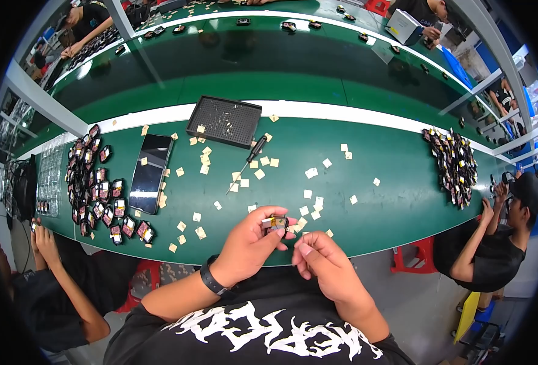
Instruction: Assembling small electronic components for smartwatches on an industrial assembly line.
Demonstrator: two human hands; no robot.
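My left hand is closed around a small black electronic unit near the front edge of the bench. The unit's open side faces up and shows a silvery part and a strip of yellow. Just right of it, my right hand has its fingers curled, thumb against the index finger. Whatever that pinch may hold is too small or hidden to make out. Small square paper pieces lie loose on the green bench beyond my hands. A screwdriver with a dark handle rests farther off.
A black perforated tray lies at the bench's back edge, left of it a dark phone. Similar units are heaped at left and right. Behind runs a dark green conveyor belt carrying units. Co-workers sit on both sides.
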